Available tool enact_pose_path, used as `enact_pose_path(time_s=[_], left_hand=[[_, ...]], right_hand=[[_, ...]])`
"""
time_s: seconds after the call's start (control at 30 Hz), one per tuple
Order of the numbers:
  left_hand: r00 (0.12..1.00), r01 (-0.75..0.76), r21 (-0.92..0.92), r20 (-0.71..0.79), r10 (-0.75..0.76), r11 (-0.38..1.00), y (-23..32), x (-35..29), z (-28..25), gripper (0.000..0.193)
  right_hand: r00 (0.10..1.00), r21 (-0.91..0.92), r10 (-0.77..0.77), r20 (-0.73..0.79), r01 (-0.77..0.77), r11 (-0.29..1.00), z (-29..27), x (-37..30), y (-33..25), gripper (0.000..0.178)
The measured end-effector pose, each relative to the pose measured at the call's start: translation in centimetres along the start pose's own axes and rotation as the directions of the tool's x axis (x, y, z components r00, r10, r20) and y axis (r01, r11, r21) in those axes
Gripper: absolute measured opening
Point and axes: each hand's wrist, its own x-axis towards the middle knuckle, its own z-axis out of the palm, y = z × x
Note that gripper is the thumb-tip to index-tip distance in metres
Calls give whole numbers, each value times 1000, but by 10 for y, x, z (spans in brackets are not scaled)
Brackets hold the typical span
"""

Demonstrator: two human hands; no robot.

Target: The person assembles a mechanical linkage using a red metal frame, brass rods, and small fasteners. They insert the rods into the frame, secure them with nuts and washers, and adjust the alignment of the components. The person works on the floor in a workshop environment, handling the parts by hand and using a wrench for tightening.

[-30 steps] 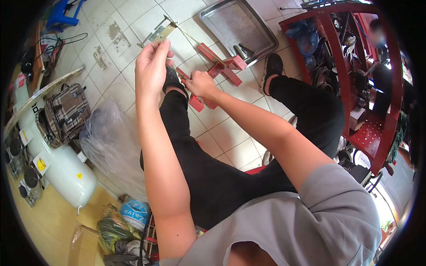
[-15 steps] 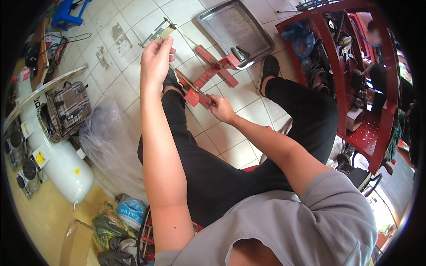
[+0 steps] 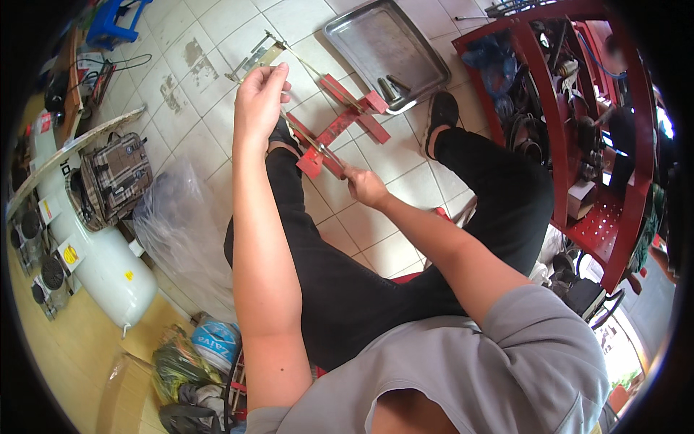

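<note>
A red metal stand (image 3: 334,132) with crossing bars rests on the floor between my feet. Thin brass-coloured rods run along it, and a metal bracket (image 3: 271,54) with slim bars sits at its far left. My left hand (image 3: 259,94) is closed at the near edge of this bracket, its fingertips mostly hidden behind the hand. Beside the stand's near end, my right hand (image 3: 367,188) is closed around a slim metal tool (image 3: 331,155), whose exact kind I cannot make out. The tool's far end lies against the red end plate.
A shallow metal tray (image 3: 387,50) holding dark cylindrical parts lies beyond the stand. To the right rises a red shelf rack (image 3: 553,137) packed with parts. At left are a white tank (image 3: 116,278), a plaid bag (image 3: 119,177), clear plastic sheeting (image 3: 181,231) and a blue stool (image 3: 112,25).
My right hand has drawn back slightly toward me and away from the stand's near end. The left hand stays by the bracket; the whole view has shifted a little.
</note>
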Motion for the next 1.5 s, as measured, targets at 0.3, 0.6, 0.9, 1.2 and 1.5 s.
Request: enact_pose_path(time_s=[0.3, 0.6, 0.9, 1.2, 1.5], left_hand=[[1000, 4, -5, -4, -4, 1000, -1, -1, -4, 30], [1000, 22, 42, -10, -22, 999, -2, -2, -8, 31], [999, 36, 22, 8, -36, 999, -3, -5, -19, 30], [1000, 23, -13, 11, -23, 1000, -2, -7, -23, 30], [1000, 11, -38, 10, -11, 999, 0, -8, -20, 28]], right_hand=[[973, 131, 227, 47, -232, 964, -53, 63, -19, 19], [973, -73, 231, 15, -229, 971, -45, 134, -31, 27], [954, -166, 198, 225, -163, 973, -17, 192, -24, 29], [890, -203, 307, 337, -249, 947, -9, 214, -27, 24], [776, -107, 432, 459, -435, 894, -4, 228, -23, 36]])
